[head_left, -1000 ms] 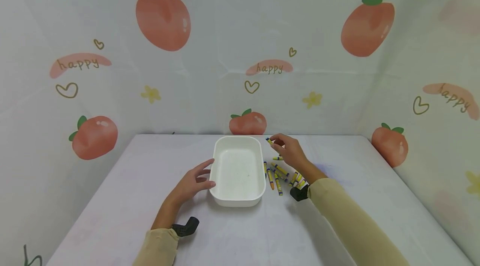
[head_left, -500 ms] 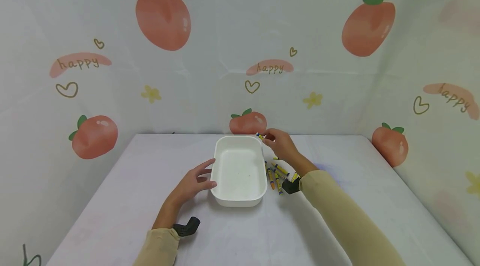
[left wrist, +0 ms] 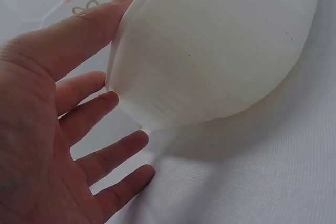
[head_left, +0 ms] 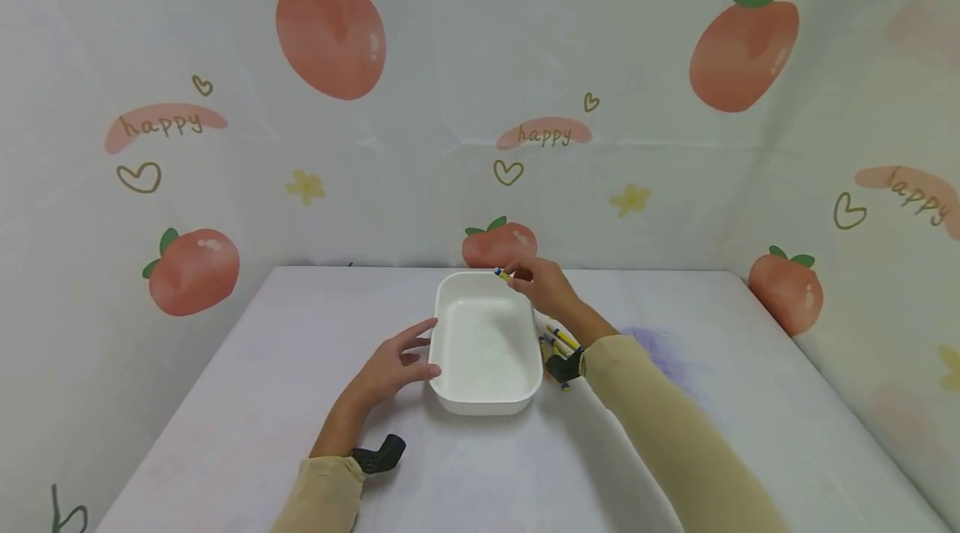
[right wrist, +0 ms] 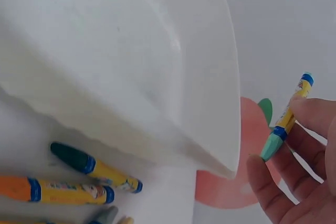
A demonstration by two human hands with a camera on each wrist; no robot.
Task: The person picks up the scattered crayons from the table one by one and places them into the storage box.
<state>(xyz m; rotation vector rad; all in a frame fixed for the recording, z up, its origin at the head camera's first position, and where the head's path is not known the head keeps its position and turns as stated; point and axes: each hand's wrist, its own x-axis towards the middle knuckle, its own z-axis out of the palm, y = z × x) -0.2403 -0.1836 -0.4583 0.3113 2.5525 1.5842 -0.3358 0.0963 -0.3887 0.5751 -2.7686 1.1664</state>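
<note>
A white rectangular tray [head_left: 483, 408] stands at the middle of the table. My left hand [head_left: 386, 370] rests fingertips against its left side, fingers spread and fairly straight; the left wrist view has them along the outer wall [left wrist: 157, 95]. Over the tray's far right corner, my right hand [head_left: 543, 287] pinches a crayon [head_left: 501, 274]. Up close in the right wrist view, this crayon [right wrist: 289, 116] has a mint-green tip and a yellow and blue wrapper, and it tilts between thumb and fingers. Its tip points back at a fingertip.
Right of the tray lie several loose crayons [head_left: 561, 339], partly hidden under my right wrist. Among them are a dark green crayon [right wrist: 73, 157] and an orange crayon [right wrist: 68, 191], close by the tray wall. A printed cloth backdrop [head_left: 420, 141] rises behind the table.
My right hand has carried the crayon leftward from beyond the tray's right edge to over its far right corner. The left hand keeps its place at the tray, which appears slightly farther right.
</note>
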